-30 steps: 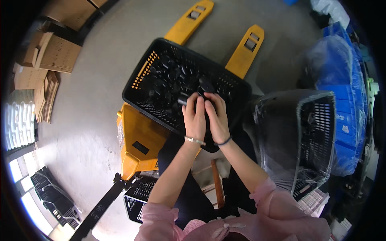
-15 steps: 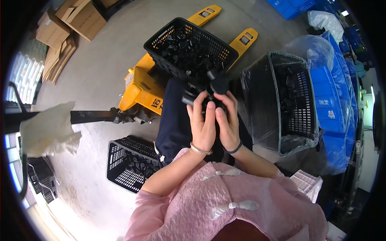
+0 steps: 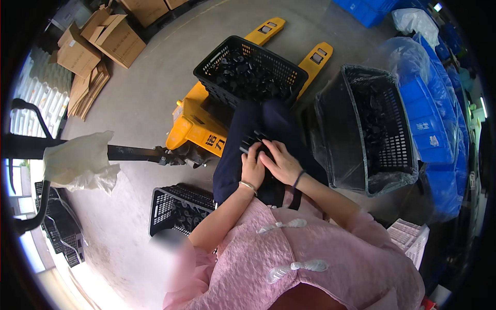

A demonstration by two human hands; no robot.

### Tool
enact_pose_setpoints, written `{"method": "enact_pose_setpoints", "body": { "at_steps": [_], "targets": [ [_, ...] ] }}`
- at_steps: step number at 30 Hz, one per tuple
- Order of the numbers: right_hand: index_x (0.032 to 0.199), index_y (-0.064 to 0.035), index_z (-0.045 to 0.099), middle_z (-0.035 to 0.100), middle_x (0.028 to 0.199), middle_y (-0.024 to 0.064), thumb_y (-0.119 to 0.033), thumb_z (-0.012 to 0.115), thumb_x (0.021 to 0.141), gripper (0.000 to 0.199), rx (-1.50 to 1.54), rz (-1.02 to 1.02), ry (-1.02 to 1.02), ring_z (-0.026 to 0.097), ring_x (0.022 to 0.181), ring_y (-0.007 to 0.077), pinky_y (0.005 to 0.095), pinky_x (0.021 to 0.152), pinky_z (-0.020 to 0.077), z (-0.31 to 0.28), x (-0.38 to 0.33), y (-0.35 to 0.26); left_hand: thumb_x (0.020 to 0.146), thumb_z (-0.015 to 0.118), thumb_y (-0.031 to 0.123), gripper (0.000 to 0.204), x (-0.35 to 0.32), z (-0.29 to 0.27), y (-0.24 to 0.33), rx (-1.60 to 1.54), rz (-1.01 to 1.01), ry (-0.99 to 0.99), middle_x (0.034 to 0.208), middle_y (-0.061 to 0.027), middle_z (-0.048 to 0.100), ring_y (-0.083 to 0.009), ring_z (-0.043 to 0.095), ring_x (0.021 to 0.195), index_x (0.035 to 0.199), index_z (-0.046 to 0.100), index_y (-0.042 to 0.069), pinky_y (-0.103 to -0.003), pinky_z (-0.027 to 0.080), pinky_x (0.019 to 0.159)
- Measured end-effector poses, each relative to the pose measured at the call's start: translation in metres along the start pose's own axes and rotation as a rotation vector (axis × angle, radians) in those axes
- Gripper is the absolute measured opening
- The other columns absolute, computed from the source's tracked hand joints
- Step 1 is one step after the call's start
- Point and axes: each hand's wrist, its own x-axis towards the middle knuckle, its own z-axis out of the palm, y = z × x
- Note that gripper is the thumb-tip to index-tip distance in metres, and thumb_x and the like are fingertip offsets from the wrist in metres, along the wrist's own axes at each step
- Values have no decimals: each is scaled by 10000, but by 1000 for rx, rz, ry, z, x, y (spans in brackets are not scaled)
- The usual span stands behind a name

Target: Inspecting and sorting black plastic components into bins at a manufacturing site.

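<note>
Above my lap, both hands are close together around a few small black plastic parts (image 3: pixel 250 140). My left hand (image 3: pixel 251 169), with a bangle at its wrist, has its fingers curled against them from the near side. My right hand (image 3: pixel 283 164), with a dark band at its wrist, lies against the left, its fingers bent over the same parts. Dark trousers behind make the parts' exact shape and number hard to make out. Just beyond my knees, a black crate (image 3: pixel 206 77) holds many similar black parts (image 3: pixel 245 72).
The crate rests on a yellow pallet truck (image 3: pixel 192 126), whose dark handle bar (image 3: pixel 134 153) reaches left. To my right stands a plastic-lined black crate (image 3: pixel 336 134) beside blue bins (image 3: pixel 429 124). Another black crate (image 3: pixel 160 209) is at near left. Cardboard boxes (image 3: pixel 121 44) stand far left.
My hands have drawn back toward my body and lower over my lap, with black parts still between them. The whole view has shifted slightly, so the surroundings sit lower and further right.
</note>
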Motion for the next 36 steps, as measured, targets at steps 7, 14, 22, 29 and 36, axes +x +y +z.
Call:
{"method": "enact_pose_setpoints", "body": {
  "at_steps": [7, 14, 22, 29, 36],
  "targets": [
    [1031, -57, 515, 524, 1030, 115, -331, 551, 805, 358, -171, -46, 153, 525, 921, 300, 380, 744, 447, -51, 0, 9, 698, 625, 249, 511, -11, 3, 46, 636, 185, -207, 1245, -226, 293, -409, 325, 1099, 1186, 474, 239, -472, 274, 952],
    [1094, -87, 512, 547, 1028, 93, -107, 542, 741, 354, -313, -309, 195, 508, 927, 282, 365, 795, 430, -23, 75, 45, 693, 638, 165, 402, 0, -4, 30, 187, 381, -205, 1258, -209, 307, -385, 332, 1153, 1083, 546, 139, -411, 287, 972],
    [961, -123, 605, 575, 1002, 47, -8, 561, 658, 327, -196, -386, 20, 508, 891, 263, 355, 834, 403, -34, 74, 45, 768, 534, 3, 140, 27, -13, 6, -314, 33, 57, 1017, -99, 503, -160, 544, 850, 908, 542, -2, -241, 443, 752],
    [1022, -26, 570, 553, 1038, 89, 68, 556, 707, 329, 429, -313, 126, 540, 989, 189, 269, 812, 434, -63, 48, 19, 791, 547, 1, 224, 48, -20, 14, -309, 17, 8, 862, -23, 535, -92, 526, 803, 1012, 529, 27, -209, 429, 709],
    [1086, -36, 538, 540, 1060, 103, 25, 551, 716, 376, 141, -489, 192, 546, 926, 209, 288, 799, 434, -88, 31, -26, 799, 556, -12, 397, 27, -16, 75, -532, 265, -373, 1020, -57, 524, -126, 536, 900, 1165, 412, 45, -234, 455, 759]
  ]
}}
